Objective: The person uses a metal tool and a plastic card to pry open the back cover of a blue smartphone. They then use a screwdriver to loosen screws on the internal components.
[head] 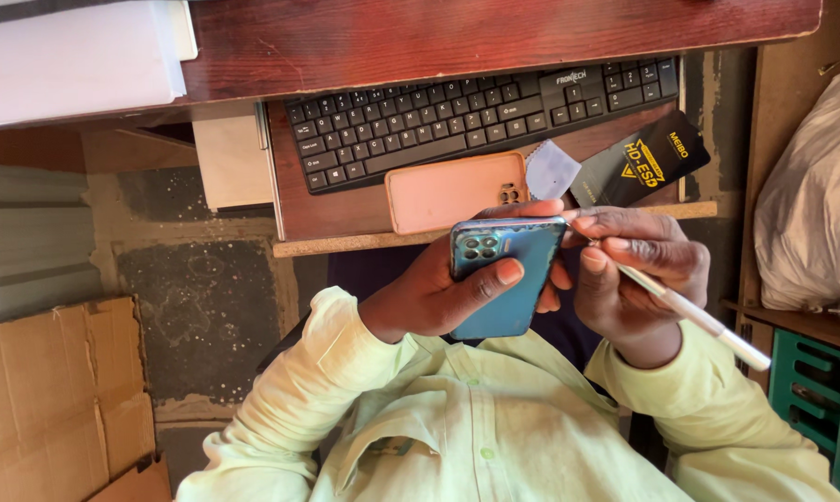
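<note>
1. Blue phone (513, 279), back side up with the camera cluster at its upper left, is held in the air over the person's lap, just below the edge of the keyboard tray (346, 212).
2. Left hand (439, 293) is clamped on the phone: thumb across its back, fingers wrapped underneath from the left edge.
3. Right hand (638, 274) is closed around a thin white tool (694, 318), pen-like grip; the tip sits at the phone's upper right corner, and the shaft runs down and right past the wrist.
4. Right fingertips touch the phone's right edge as well.
5. Both sleeves belong to a pale green shirt (476, 428).
6. On the tray, just above the phone: a peach phone case (448, 193), a small grey wipe (552, 169), a black flat packet (638, 163).
7. Behind those lies a black keyboard (476, 116).
8. Dark red desk top (485, 37) sits above the tray.
9. Cardboard box (58, 400) on the floor at one side, green crate (824, 400) and a white bag (815, 204) at the other.
</note>
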